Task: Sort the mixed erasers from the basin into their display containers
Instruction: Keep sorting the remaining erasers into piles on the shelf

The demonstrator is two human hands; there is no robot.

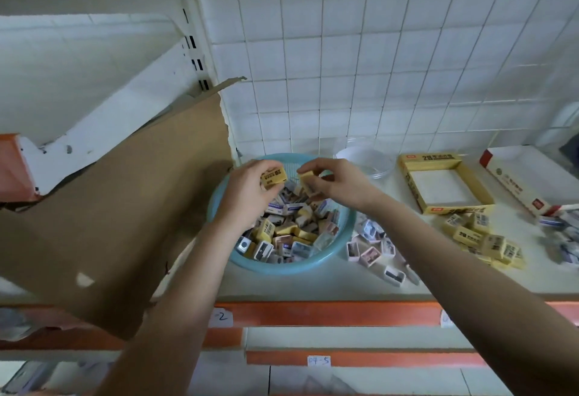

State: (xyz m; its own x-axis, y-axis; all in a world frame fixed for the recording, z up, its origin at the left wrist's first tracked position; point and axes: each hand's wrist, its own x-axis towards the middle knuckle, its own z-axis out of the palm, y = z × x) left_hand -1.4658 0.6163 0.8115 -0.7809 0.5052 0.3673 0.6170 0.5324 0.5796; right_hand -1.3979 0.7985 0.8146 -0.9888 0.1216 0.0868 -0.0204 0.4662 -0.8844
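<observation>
A light blue basin (346, 232) on the white shelf holds several mixed erasers (291, 226) in yellow, white and picture sleeves. Above its far side my left hand (250, 190) grips a yellow-sleeved eraser (273, 177). My right hand (332, 181) pinches another yellow eraser (308, 182) just beside it. An empty yellow display box (441, 185) stands to the right of the basin. A pile of yellow erasers (484, 239) lies in front of that box. Several picture-sleeved erasers (376, 247) lie on the shelf right of the basin.
A torn brown cardboard sheet (125, 207) leans at the left. A clear round container (366, 160) stands behind the basin. A white and red box (529, 179) sits far right, with more white erasers (560, 239) near it. The orange shelf edge (329, 312) runs below, before a tiled wall.
</observation>
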